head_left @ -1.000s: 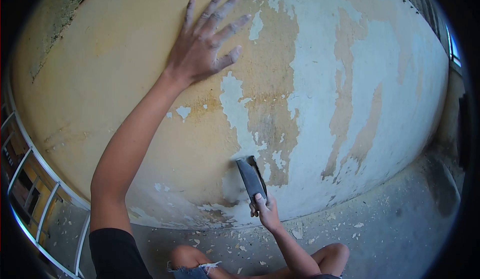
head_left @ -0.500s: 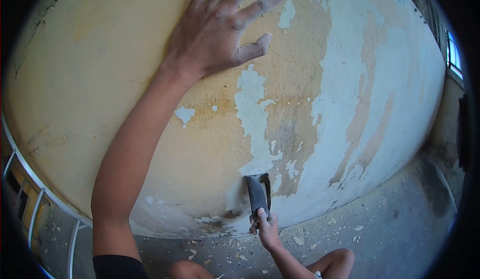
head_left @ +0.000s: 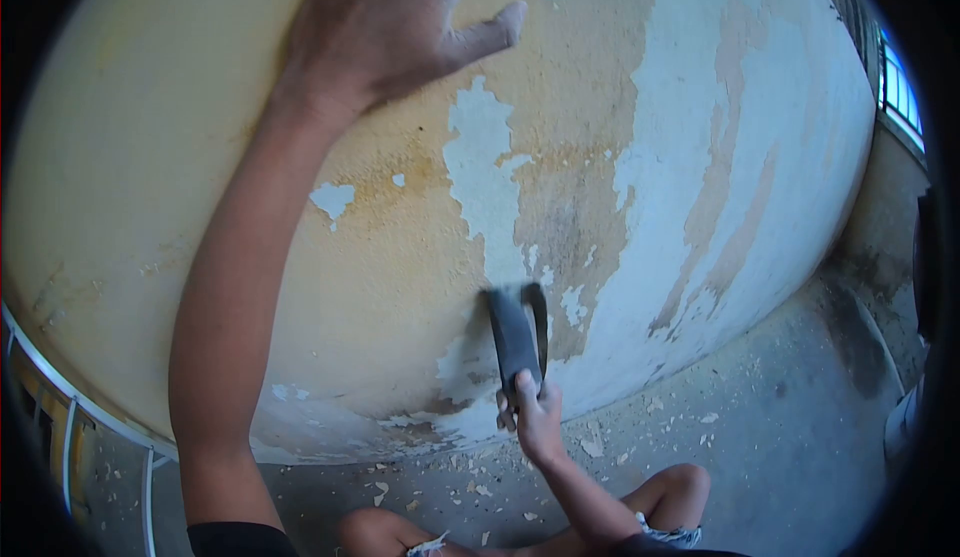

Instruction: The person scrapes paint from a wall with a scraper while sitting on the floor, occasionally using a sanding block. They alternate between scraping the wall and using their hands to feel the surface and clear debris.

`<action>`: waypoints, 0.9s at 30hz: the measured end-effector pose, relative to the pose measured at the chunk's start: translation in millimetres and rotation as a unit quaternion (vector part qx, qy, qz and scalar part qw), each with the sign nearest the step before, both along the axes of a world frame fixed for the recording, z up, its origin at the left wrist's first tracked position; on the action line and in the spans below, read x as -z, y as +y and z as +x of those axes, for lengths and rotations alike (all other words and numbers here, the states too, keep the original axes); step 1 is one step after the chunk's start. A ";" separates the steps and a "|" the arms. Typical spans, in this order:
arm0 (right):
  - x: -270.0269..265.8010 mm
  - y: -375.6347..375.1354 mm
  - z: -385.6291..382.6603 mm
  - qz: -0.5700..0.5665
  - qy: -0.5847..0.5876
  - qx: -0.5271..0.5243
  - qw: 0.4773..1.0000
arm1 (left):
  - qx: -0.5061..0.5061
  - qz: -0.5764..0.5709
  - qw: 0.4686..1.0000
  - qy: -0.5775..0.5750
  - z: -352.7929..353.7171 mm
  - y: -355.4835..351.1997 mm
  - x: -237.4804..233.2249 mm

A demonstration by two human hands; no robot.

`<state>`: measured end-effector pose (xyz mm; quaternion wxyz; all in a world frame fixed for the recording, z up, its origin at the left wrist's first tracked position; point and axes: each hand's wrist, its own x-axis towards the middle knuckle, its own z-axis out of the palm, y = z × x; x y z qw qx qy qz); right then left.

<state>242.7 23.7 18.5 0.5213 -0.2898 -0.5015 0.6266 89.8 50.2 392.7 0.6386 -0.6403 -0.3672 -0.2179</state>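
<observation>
Matt metal scraper (head_left: 514, 332) — rough, peeling painted wall (head_left: 640, 157).

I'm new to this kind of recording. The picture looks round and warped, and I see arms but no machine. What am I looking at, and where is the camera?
There is no machine here: a person works with bare hands, and the single camera sits on their head, looking forward and down. Its wide lens bends the flat wall into a bulge. The left hand is spread open and pressed flat against the wall near the top of the picture. The right hand, lower down, grips the handle of a scraper whose dark blade points up against the wall, where yellow paint has peeled to pale patches. Below, paint flakes lie scattered on the concrete floor, and the person's own knees show at the bottom edge.
</observation>
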 end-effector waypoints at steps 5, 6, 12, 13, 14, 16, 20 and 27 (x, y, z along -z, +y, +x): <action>-70.3 23.3 -5.2 0.050 0.044 0.006 0.998 | 0.000 0.031 0.999 0.012 6.6 1.6 1.0; -43.0 19.0 -6.5 0.023 0.025 -0.007 0.999 | 0.003 0.032 0.999 0.019 8.8 -0.5 0.2; -12.5 -3.6 -8.8 -0.034 0.042 -0.028 0.998 | 0.002 0.013 1.000 -0.006 12.5 3.2 4.8; -36.6 6.7 -8.8 -0.023 0.062 -0.033 0.997 | 0.008 0.032 0.999 -0.001 13.0 6.0 5.5; -56.1 13.5 -9.0 -0.035 0.065 -0.030 0.997 | 0.014 0.061 0.998 0.004 12.3 7.7 3.8; -83.8 20.5 -9.9 0.016 0.114 -0.058 0.992 | -0.017 0.039 0.999 0.007 6.3 5.4 -0.4; 20.1 -13.2 -15.5 -0.054 0.039 -0.033 0.997 | -0.002 0.041 0.999 -0.001 14.8 2.2 4.2; -45.9 15.2 -6.8 -0.023 0.059 -0.019 0.998 | 0.001 0.085 0.996 0.041 9.1 13.6 5.9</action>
